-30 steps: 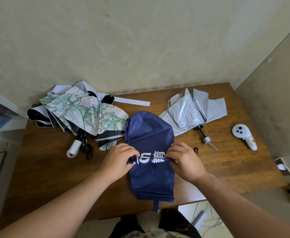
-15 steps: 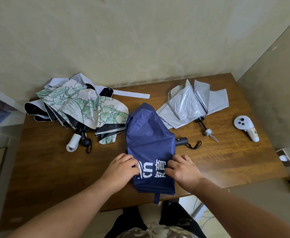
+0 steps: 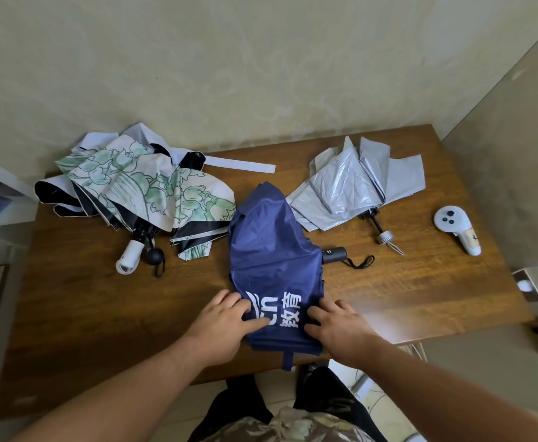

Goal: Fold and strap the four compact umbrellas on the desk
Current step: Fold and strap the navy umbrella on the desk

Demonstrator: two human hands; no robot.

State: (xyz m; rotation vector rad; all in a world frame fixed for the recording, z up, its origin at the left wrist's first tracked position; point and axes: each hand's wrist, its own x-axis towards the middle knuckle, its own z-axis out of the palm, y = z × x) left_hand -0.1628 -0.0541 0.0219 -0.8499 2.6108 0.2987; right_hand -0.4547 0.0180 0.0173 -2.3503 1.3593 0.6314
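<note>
Surroundings: a floral umbrella [image 3: 152, 193], white with green line-drawn flowers and black lining, sprawls unfolded at the desk's far left, its white handle [image 3: 129, 254] and a black knob beside it pointing toward the near edge; its long white strap [image 3: 240, 164] lies flat toward the wall; a silver umbrella [image 3: 353, 186], crinkled and reflective, lies loosely bunched at the far right, its thin shaft and small grey handle [image 3: 385, 236] projecting nearward; a white controller [image 3: 455, 226] with dark buttons rests well apart at the right edge.

Task item: the navy umbrella [image 3: 274, 250] lies mid-desk between the other two, canopy flattened into a rough rectangle with white printed characters; its black handle [image 3: 334, 254] and wrist loop protrude on the right; a navy strap [image 3: 287, 361] hangs over the near edge.

Hands: left hand [image 3: 221, 320] and right hand [image 3: 337, 328] both rest on the near end of the navy fabric, fingers extended, pressing rather than gripping.

Surface: a brown wood-grain desk [image 3: 85, 298] set in a corner of mottled, pale plastered walls.
</note>
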